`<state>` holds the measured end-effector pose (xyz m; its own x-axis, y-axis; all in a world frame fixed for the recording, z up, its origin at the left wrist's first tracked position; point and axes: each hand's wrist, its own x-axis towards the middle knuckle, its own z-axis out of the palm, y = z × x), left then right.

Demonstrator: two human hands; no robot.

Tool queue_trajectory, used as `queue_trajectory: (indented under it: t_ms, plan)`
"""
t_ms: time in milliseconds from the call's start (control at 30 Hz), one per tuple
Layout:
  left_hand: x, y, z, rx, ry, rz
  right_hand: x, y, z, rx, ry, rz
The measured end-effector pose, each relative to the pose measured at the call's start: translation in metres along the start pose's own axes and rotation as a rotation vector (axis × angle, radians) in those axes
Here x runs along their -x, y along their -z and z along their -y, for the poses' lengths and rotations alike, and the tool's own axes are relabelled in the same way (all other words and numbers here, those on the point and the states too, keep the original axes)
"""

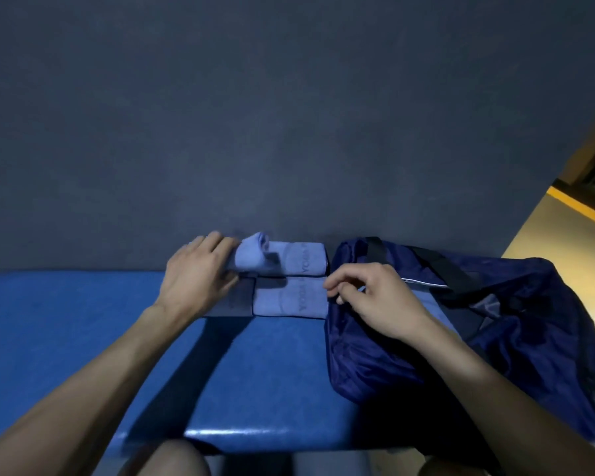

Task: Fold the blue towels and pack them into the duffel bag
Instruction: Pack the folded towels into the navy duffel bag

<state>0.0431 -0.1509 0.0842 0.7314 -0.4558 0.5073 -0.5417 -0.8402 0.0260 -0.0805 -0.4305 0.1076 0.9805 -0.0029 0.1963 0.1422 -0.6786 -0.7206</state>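
Two folded light-blue towels lie side by side at the far edge of the blue bench [83,321]. The far towel [289,259] has its left end lifted and curled, and my left hand [196,273] grips that end. The near towel [289,297] lies flat with faint lettering on it. My right hand [368,300] pinches the dark edge of the navy duffel bag [495,321], right beside the near towel. The bag slumps on the right of the bench, its black straps on top, and its inside is hidden.
A dark grey wall [289,115] rises directly behind the bench. To the right is a tan floor [547,242] with a yellow stripe. My knees show below the bench's front edge.
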Motion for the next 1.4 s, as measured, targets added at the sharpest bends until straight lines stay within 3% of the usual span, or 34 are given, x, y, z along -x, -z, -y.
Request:
queue_trajectory:
  t_ms: [100, 233, 467, 567, 667, 767, 867, 967, 1133, 1400]
  plan:
    - [-0.018, 0.027, -0.043, 0.172, -0.09, -0.124, 0.004, 0.003, 0.001, -0.266, -0.133, 0.146]
    - [-0.037, 0.044, -0.104, 0.312, -0.229, -0.195, 0.016, 0.005, 0.005, -0.428, -0.175, 0.306]
    - [-0.055, 0.024, -0.178, 0.547, -0.619, -0.201, 0.038, 0.072, -0.021, -1.199, -0.494, -0.082]
    - [-0.063, 0.008, -0.208, 0.635, -0.721, -0.159, 0.055, 0.102, -0.046, -1.304, -0.571, -0.077]
    - [-0.065, -0.008, -0.235, 0.626, -0.751, -0.049, 0.068, 0.125, -0.064, -1.075, -0.581, -0.05]
    - [-0.064, -0.029, -0.25, 0.657, -0.579, -0.006, 0.074, 0.155, -0.09, -0.569, -0.623, -0.087]
    - [-0.069, -0.056, -0.26, 0.607, -0.508, 0.243, 0.078, 0.175, -0.104, -0.059, -0.688, -0.02]
    - [-0.073, -0.078, -0.276, 0.477, -0.478, 0.469, 0.07, 0.175, -0.107, 0.154, -0.724, 0.104]
    - [-0.066, -0.105, -0.287, 0.396, -0.467, 0.575, 0.058, 0.174, -0.117, 0.342, -0.883, 0.32]
    - [-0.067, -0.112, -0.285, 0.419, -0.443, 0.574, 0.027, 0.17, -0.127, 0.335, -0.919, 0.153]
